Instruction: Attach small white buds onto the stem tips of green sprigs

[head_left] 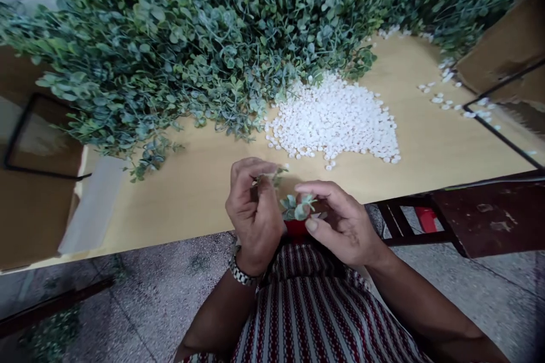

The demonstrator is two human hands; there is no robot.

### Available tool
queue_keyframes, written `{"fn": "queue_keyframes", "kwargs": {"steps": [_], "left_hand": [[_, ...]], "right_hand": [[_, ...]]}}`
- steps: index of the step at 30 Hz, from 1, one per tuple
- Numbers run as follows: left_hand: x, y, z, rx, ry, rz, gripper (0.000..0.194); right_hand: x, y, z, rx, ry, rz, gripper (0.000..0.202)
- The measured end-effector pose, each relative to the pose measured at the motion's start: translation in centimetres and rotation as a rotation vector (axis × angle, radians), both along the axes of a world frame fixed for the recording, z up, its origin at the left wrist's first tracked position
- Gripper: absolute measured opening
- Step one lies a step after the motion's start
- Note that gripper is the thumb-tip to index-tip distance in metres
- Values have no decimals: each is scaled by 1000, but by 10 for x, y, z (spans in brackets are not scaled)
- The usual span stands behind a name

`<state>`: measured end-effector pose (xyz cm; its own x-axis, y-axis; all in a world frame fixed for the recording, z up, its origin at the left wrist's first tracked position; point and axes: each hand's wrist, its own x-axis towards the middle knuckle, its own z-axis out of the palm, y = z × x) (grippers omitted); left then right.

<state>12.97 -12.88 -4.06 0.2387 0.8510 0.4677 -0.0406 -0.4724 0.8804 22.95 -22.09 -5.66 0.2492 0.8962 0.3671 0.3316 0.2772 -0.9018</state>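
Observation:
Both hands are raised over the front edge of the table, close together. My left hand, with a metal watch at the wrist, is closed with thumb and fingers around a piece of artificial greenery whose leafy tip shows past the fingertips. Between the two hands sits an artificial leaf sprig with pale green leaves. The thumb and index finger of my right hand close on this sprig's right end. Just beyond the hands lies a heap of small white plastic beads or caps, some with a dark centre hole.
A large mass of artificial greenery covers the back of the tan tabletop. Loose white pieces are scattered at the right. Cardboard and black metal rods stand at the sides. A dark wooden stool is below right.

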Motion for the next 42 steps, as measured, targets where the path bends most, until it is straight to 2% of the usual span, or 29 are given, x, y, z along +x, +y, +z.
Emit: {"fn": "queue_keyframes", "kwargs": {"steps": [3,5,8,11,14,17,21,24,27,29,31,33,35,39,42], "left_hand": [[-1,-1,3,95,-19,-11,22],[-6,-1,7,92,34,-122,19],[-14,1,13,-37,147,-369,9],[-17,2,20,-208,212,-491,9],[-15,0,21,-293,208,-493,13],[-13,-3,15,-364,95,-461,13],[-12,-3,4,-372,-9,-436,11],[-10,-3,4,-328,57,-451,10],[-9,-4,8,-320,128,-453,8],[-8,-5,10,-342,136,-435,6],[-8,-4,9,-361,153,-438,6],[-7,-2,7,-355,199,-449,6],[-4,-1,6,-331,247,-449,6],[0,0,6,-299,284,-417,4],[1,1,7,-293,302,-423,5]], "right_hand": [[-3,3,0,2,-17,-85,26],[-3,6,0,27,-52,-157,18],[-1,7,-2,15,-118,-187,22],[0,7,-2,-6,-162,-180,34],[-2,10,-2,67,-194,-243,41],[-4,16,-4,205,-241,-328,25],[-7,22,-12,374,-349,-298,18],[-6,21,-18,432,-425,-290,21],[8,15,-15,436,-455,-240,24],[26,11,-9,384,-478,-259,20],[46,9,-3,247,-606,-406,18],[61,9,0,21,-736,-401,13],[67,11,1,-117,-824,-356,13],[64,13,-4,-166,-869,-374,16],[61,10,-5,-97,-737,-386,12]]}}
